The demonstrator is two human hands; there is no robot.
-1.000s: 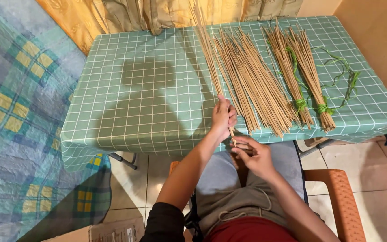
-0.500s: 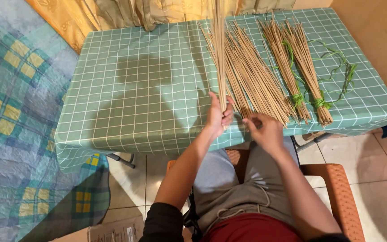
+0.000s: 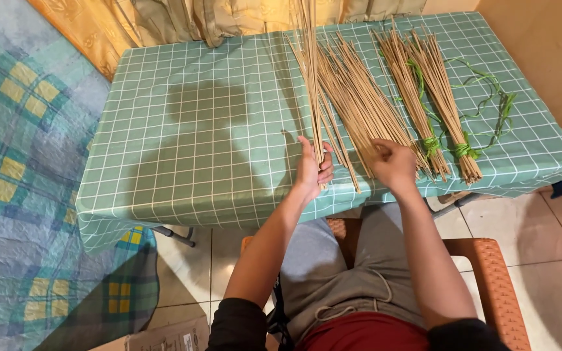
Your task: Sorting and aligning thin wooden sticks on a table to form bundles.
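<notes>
My left hand is closed around a thin bunch of long tan sticks that rises away from me over the table. My right hand rests on the near ends of a loose pile of the same sticks, its fingers curled onto them. To the right lie two bundles of sticks tied near their ends with green string. Everything lies on a table with a green checked cloth.
Loose green string trails across the cloth at the right. I sit on an orange woven chair. A blue and yellow plaid cloth covers something at the left. Curtains hang behind the table. A cardboard box sits on the tiled floor.
My left hand has lifted its bunch of sticks more upright. My right hand has moved from my lap up to the loose pile on the table.
</notes>
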